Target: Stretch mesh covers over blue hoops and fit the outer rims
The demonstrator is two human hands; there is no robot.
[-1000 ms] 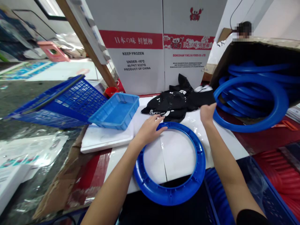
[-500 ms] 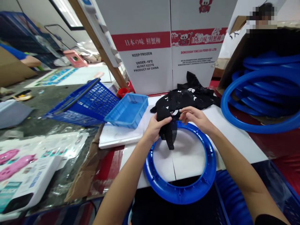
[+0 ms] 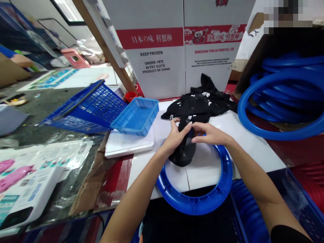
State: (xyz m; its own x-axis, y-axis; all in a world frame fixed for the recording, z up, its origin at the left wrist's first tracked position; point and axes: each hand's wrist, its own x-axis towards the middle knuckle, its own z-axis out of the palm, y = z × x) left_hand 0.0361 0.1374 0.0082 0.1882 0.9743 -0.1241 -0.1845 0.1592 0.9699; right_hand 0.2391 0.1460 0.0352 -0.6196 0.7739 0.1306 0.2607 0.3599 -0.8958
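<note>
My left hand (image 3: 176,136) grips a piece of black mesh fabric (image 3: 186,153), thumb on top, and the cloth hangs down in a loose fold. Close beside it, my right hand (image 3: 211,134) has its fingertips on the fabric's right edge, thumb and fingers bent around it. Beneath both hands lies a blue plastic ring (image 3: 194,205) with small ribs along its channel, its far side partly covered by the hands and cloth. Just behind is a heap of black fabric pieces (image 3: 199,104) with white print.
White cartons (image 3: 162,81) stand at the back. To the left are a shallow blue tray (image 3: 135,116) on a white slab (image 3: 129,145) and a tilted blue basket (image 3: 88,108). On the right, several blue rings (image 3: 280,135) fill a box. A person (image 3: 288,13) is beyond it.
My right hand has come left to the fabric, which it was apart from before. The held fabric has turned and spread, showing more of its mesh.
</note>
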